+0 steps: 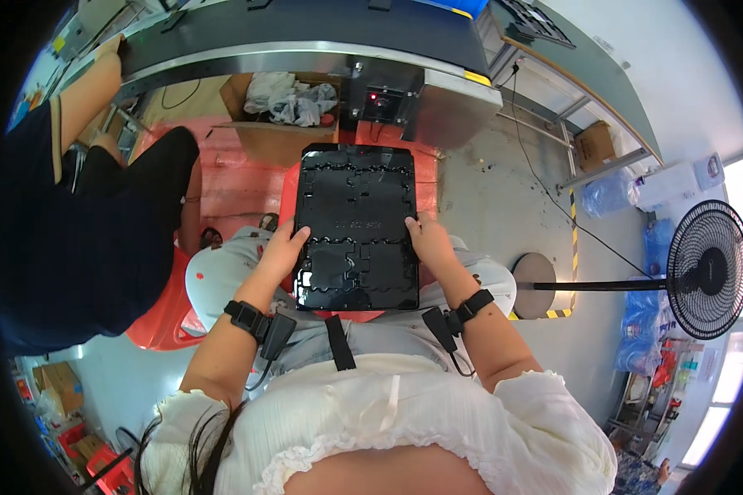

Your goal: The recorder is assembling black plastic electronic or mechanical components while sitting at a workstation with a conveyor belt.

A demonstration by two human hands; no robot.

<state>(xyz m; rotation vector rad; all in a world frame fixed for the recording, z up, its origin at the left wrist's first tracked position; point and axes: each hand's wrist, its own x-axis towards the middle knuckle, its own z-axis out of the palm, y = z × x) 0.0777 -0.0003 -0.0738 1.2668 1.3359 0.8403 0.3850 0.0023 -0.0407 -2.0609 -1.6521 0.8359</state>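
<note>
A glossy black plastic tray [357, 216] with moulded, jagged-edged recesses lies over my lap, its long side running away from me. My left hand [286, 247] grips its left edge, the thumb resting on top and the fingers hidden beneath. At the opposite edge my right hand [429, 242] holds it the same way, thumb on the upper face. Part of a red surface [290, 198] shows under the tray's left side. Each wrist wears a black strap with a small box.
A dark conveyor belt [305, 33] crosses ahead, with a cardboard box [276, 144] of crumpled plastic below it. To the left sits a co-worker [82, 223] on a red stool [163, 318]. A standing fan [708, 268] is at the right, beside large water bottles [638, 330].
</note>
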